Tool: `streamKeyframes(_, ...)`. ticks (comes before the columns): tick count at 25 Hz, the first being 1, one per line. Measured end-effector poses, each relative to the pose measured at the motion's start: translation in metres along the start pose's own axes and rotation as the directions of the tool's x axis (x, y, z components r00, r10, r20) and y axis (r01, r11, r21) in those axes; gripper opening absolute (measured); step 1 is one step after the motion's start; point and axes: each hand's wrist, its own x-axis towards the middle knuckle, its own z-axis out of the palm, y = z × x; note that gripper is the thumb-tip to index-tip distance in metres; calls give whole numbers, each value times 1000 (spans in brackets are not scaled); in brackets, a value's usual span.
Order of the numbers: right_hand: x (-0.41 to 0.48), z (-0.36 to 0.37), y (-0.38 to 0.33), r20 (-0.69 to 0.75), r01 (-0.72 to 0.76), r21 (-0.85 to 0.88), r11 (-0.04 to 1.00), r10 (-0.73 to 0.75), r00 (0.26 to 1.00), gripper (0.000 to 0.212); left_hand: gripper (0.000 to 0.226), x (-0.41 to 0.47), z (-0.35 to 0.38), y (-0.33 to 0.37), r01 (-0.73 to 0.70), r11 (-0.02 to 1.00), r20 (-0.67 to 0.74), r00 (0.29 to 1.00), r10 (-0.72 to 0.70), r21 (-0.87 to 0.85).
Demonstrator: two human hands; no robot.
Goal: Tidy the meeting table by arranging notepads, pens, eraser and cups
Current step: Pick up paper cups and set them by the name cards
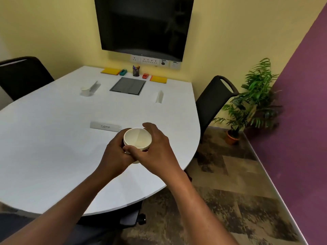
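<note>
A white paper cup (137,137) is held above the white meeting table (53,138), near its right front part. My left hand (115,154) grips the cup's lower left side. My right hand (157,149) wraps its right side, thumb across the front. Along the far edge lie two yellow notepads (111,71) (158,79), a green eraser (123,72), a red eraser (145,76) and a black holder of pens (136,71). Another small white cup (86,88) stands at the far left beside a folded name card (94,86).
A name card (105,126) lies flat just beyond the held cup, and another (159,96) stands at the far right. A grey cable hatch (128,85) is set into the table. Black chairs (214,99) (23,75) flank it. A potted plant (247,103) stands on the right.
</note>
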Motion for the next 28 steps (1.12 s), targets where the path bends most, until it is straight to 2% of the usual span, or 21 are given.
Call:
streamKeyframes(5,79,3,25,21,5,31,1000,-6,1000,78,56,71,6,-29,78,997,-47,996,-78,-3)
streamKeyframes(9,132,9,37,-17,-19,130,991,21,1000,73,57,107,9,-60,159,987,-107,982,-154,32)
streamKeyframes(12,175,18,44,-50,14,161,987,-6,999,72,63,130,9,-77,226,973,-229,951,-209,52)
streamKeyframes(15,230,37,65,-71,11,156,988,0,997,72,61,152,2,-94,260,962,-414,887,-204,83)
streamKeyframes(17,268,56,89,-20,-25,120,992,27,999,73,62,161,-6,-99,264,958,-508,843,-175,109)
streamKeyframes(22,339,117,167,230,-137,7,991,132,964,80,63,188,-27,-109,306,947,-641,748,-175,99)
streamKeyframes(25,371,156,205,359,-132,-86,988,154,921,84,65,218,-24,-118,329,941,-688,701,-187,80)
streamKeyframes(28,395,185,234,427,-116,-155,981,173,888,84,68,241,-16,-131,347,935,-713,673,-196,70)
